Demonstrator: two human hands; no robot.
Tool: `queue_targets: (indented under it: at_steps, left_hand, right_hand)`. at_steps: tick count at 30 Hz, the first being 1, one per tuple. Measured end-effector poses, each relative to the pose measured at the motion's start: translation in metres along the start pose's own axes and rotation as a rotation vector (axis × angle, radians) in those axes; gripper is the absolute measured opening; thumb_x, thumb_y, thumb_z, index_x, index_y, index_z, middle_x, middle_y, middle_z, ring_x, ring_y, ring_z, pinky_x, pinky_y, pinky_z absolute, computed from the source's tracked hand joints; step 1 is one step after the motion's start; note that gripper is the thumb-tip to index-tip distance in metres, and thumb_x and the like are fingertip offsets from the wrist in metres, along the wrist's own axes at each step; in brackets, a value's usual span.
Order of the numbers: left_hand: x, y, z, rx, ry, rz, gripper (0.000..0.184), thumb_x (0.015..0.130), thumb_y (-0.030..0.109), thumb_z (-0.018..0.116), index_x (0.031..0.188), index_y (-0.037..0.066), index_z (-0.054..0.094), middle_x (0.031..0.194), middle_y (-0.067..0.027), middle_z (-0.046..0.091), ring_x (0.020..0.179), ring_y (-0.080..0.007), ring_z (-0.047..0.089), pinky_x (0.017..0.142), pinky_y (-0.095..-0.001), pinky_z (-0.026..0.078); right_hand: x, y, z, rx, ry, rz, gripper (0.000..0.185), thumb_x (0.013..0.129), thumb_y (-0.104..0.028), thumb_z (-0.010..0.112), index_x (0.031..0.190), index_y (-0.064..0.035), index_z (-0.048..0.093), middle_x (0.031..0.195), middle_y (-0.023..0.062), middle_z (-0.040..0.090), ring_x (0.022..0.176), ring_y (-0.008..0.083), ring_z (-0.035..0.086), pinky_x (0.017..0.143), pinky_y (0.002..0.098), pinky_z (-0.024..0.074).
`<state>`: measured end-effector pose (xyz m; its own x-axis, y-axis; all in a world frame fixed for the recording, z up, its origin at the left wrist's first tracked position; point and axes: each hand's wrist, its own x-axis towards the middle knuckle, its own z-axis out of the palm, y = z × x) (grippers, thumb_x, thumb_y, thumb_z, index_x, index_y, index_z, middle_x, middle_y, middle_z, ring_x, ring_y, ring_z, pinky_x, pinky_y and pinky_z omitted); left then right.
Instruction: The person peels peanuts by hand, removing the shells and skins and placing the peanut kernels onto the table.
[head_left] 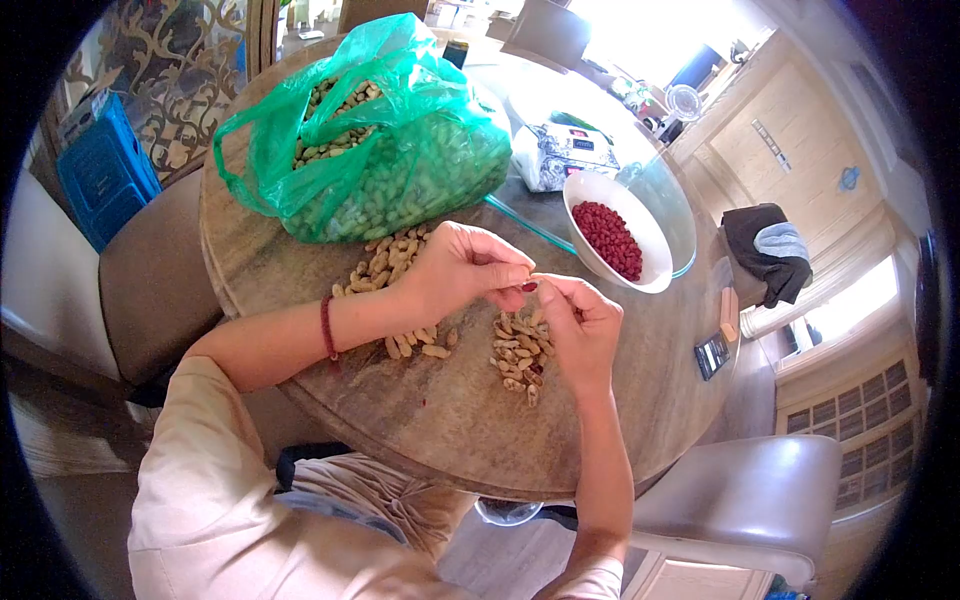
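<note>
My left hand point(462, 268) and my right hand point(582, 322) meet above the table, fingertips pinched together around a peanut point(529, 287) with a dark red kernel showing. Most of its shell is hidden by my fingers. Under my right hand lies a pile of peanut shells point(520, 350). Whole unshelled peanuts point(385, 262) are spread beneath and beside my left forearm. Behind them stands a green plastic bag point(440, 150), its mouth open, full of peanuts in the shell. To the right, a white bowl point(655, 262) tilts slightly and holds red peanut kernels point(606, 240).
The round brown table point(450, 430) has a glass turntable at its far side, bearing a wipes packet point(565, 155). A dark phone-like object point(712, 356) lies near the right edge. Chairs point(740, 490) stand around, one with a blue box point(108, 165) beside it.
</note>
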<state>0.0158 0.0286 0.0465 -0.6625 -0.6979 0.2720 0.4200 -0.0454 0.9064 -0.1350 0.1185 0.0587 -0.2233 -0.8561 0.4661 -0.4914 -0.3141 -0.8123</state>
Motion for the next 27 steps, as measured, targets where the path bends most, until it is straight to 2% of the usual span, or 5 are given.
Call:
queue_targets:
  at_steps: [10, 12, 16, 19, 27]
  left_hand:
    - [0.004, -0.019, -0.009, -0.446, 0.062, -0.366, 0.016, 0.083, 0.01, 0.062, 0.094, -0.001, 0.059, 0.088, -0.0114, 0.062, 0.08, -0.0211, 0.063, 0.071, -0.0323, 0.055]
    - [0.005, -0.021, -0.01, -0.479, 0.063, -0.391, 0.016, 0.083, 0.01, 0.061, 0.095, -0.001, 0.058, 0.089, -0.0117, 0.061, 0.082, -0.0216, 0.063, 0.073, -0.0329, 0.055]
    - [0.006, -0.027, -0.012, -0.559, 0.049, -0.44, 0.016, 0.084, 0.008, 0.059, 0.096, -0.001, 0.056, 0.09, -0.0124, 0.06, 0.085, -0.0227, 0.062, 0.076, -0.034, 0.054]
    - [0.007, -0.028, -0.012, -0.559, 0.059, -0.472, 0.014, 0.085, 0.008, 0.058, 0.095, -0.001, 0.057, 0.091, -0.013, 0.06, 0.085, -0.023, 0.062, 0.076, -0.0346, 0.054]
    - [0.002, -0.029, -0.009, -0.175, -0.042, -0.405, 0.025, 0.077, 0.011, 0.068, 0.095, -0.004, 0.059, 0.072, -0.0064, 0.059, 0.058, -0.0117, 0.055, 0.052, -0.0229, 0.044]
  right_hand:
    - [0.004, 0.008, -0.001, -0.076, -0.048, 0.058, 0.011, 0.081, -0.007, 0.061, 0.088, 0.0002, 0.065, 0.063, -0.002, 0.058, 0.055, 0.0032, 0.047, 0.049, 0.0191, 0.0368]
    - [0.003, 0.009, 0.001, -0.38, -0.027, -0.24, 0.012, 0.079, -0.004, 0.062, 0.09, -0.0004, 0.064, 0.068, 0.0095, 0.063, 0.057, 0.014, 0.059, 0.053, 0.0236, 0.0444]
    - [0.003, 0.01, 0.002, -0.461, -0.013, -0.48, 0.016, 0.076, -0.003, 0.062, 0.092, -0.0023, 0.063, 0.074, 0.0163, 0.062, 0.064, 0.0251, 0.063, 0.058, 0.0292, 0.0487]
    - [0.005, 0.009, -0.002, -0.504, 0.039, -0.469, 0.015, 0.075, -0.003, 0.062, 0.091, -0.0026, 0.062, 0.074, 0.0143, 0.062, 0.063, 0.0272, 0.062, 0.058, 0.031, 0.0485]
    - [0.009, -0.004, -0.023, -0.561, -0.378, 0.085, 0.014, 0.074, -0.009, 0.062, 0.075, 0.0045, 0.06, 0.064, 0.0173, 0.058, 0.057, 0.0272, 0.057, 0.058, 0.0326, 0.0459]
